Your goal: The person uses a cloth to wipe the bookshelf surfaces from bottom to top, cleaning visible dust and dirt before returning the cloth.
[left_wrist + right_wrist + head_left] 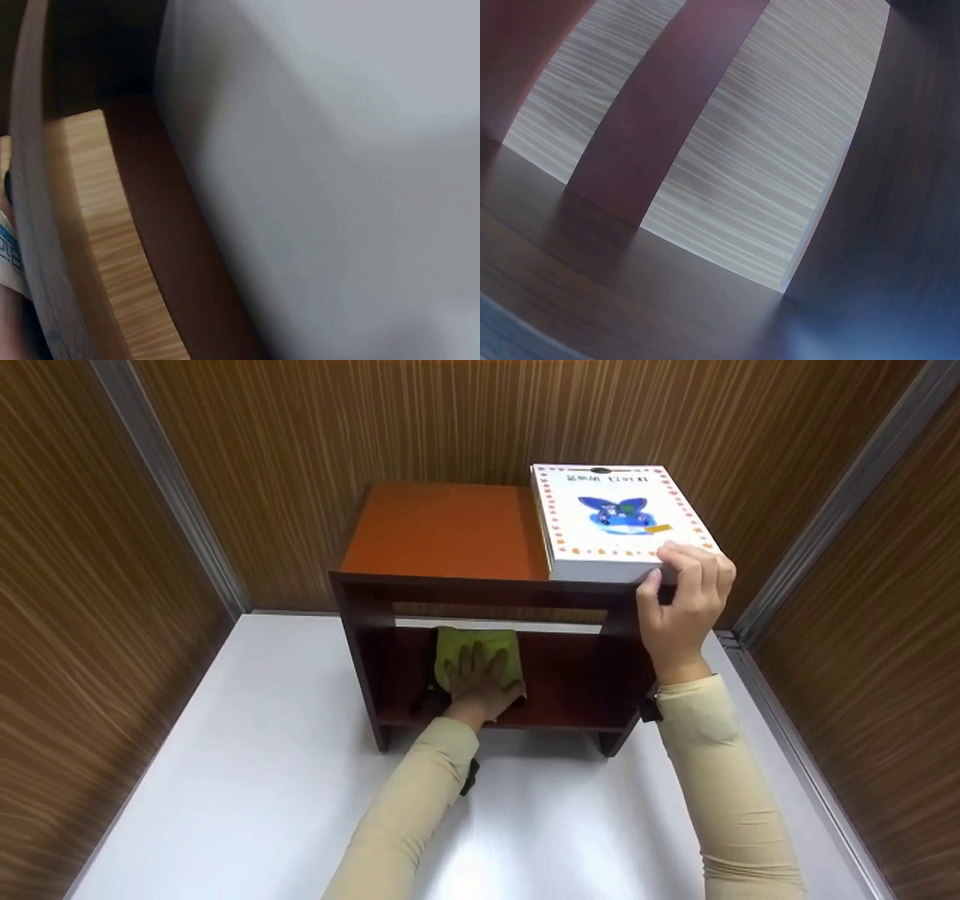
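A small dark reddish-brown wooden shelf (pixel 450 532) stands against the back wall. On its lower board, my left hand (pixel 480 686) rests with fingers spread on a yellow-green cloth (pixel 457 649). Dark patches border the cloth; I cannot tell whether they are an object or shadow. A thick white book, or a stack of them (pixel 600 547), lies on the right of the shelf top, a blue butterfly picture on its cover. My right hand (pixel 690 596) grips its front right corner, fingers bent over the cover and thumb at the front edge. Neither wrist view clearly shows the hand's contact.
A white surface (pixel 292 735) lies under the shelf. Striped wood panels (pixel 337 420) enclose the back and both sides, with metal rails (pixel 176 487) in the corners. The shelf's side panel (pixel 356 660) stands left of the left hand.
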A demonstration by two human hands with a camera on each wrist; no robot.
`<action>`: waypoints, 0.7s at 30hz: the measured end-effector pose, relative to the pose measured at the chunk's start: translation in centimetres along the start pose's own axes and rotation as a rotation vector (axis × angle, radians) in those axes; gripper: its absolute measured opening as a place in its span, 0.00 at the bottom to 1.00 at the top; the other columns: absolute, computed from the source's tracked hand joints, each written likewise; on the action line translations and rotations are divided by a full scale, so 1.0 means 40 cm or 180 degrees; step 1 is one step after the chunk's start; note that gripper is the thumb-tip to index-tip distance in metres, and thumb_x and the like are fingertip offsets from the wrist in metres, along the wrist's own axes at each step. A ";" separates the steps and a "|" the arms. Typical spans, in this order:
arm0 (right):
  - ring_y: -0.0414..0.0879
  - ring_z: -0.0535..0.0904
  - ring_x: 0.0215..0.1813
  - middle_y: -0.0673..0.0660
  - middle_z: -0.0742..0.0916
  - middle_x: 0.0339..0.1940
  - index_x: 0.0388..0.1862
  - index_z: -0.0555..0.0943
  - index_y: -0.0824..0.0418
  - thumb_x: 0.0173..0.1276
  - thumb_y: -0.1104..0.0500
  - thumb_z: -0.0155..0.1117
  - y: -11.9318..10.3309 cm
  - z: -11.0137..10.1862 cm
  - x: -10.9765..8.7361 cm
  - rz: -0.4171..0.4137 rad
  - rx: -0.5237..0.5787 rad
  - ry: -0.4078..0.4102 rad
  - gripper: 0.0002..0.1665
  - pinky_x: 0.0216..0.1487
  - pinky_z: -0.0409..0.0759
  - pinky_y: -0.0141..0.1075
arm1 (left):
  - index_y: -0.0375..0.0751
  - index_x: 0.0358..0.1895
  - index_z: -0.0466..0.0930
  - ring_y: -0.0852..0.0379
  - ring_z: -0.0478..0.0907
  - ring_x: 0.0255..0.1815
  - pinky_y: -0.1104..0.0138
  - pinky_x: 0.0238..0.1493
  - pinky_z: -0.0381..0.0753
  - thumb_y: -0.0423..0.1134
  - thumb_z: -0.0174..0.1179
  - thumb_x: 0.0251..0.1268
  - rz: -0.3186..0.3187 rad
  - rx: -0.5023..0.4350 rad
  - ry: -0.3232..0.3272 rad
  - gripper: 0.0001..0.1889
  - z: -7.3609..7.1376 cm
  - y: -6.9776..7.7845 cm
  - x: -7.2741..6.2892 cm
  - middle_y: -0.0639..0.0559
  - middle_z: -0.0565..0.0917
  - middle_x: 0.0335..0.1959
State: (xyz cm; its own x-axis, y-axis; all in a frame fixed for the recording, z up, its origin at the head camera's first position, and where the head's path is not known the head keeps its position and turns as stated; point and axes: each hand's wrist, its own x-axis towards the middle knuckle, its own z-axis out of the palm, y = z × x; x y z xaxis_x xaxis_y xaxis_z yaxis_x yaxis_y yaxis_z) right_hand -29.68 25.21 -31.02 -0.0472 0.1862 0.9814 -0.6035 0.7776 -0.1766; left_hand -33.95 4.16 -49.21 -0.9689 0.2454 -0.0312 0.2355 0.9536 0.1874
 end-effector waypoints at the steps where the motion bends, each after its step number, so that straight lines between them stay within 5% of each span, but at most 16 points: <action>1: 0.56 0.73 0.46 0.58 0.84 0.38 0.32 0.80 0.65 0.54 0.57 0.56 0.000 0.001 0.001 0.0001 -0.0005 -0.0003 0.13 0.57 0.63 0.46 | 0.61 0.74 0.45 0.39 0.31 0.73 0.38 0.64 0.36 0.72 0.33 0.61 0.0000 -0.0009 0.0002 0.39 0.001 0.001 -0.004 0.41 0.40 0.75; 14: 0.57 0.72 0.45 0.59 0.83 0.38 0.32 0.80 0.65 0.54 0.57 0.55 -0.002 -0.003 0.006 0.0014 -0.0049 0.0051 0.13 0.56 0.63 0.46 | 0.60 0.75 0.40 0.37 0.34 0.73 0.36 0.63 0.39 0.74 0.27 0.61 0.0032 0.0279 0.0131 0.41 0.029 0.056 -0.092 0.42 0.41 0.75; 21: 0.57 0.72 0.45 0.59 0.84 0.37 0.31 0.79 0.66 0.54 0.57 0.55 -0.009 0.004 0.004 0.0020 -0.0026 0.0069 0.13 0.56 0.63 0.45 | 0.60 0.75 0.42 0.36 0.35 0.73 0.36 0.63 0.40 0.74 0.29 0.61 -0.0010 0.0272 0.0134 0.41 0.023 0.052 -0.094 0.40 0.41 0.75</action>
State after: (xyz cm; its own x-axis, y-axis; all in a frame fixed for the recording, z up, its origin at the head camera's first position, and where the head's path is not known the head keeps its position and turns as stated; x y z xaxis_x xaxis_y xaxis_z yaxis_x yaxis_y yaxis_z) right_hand -29.62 24.87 -30.77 -0.0337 0.2039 0.9784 -0.5968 0.7812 -0.1833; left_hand -29.76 5.39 -49.62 -0.9716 0.2364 0.0101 0.2362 0.9662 0.1030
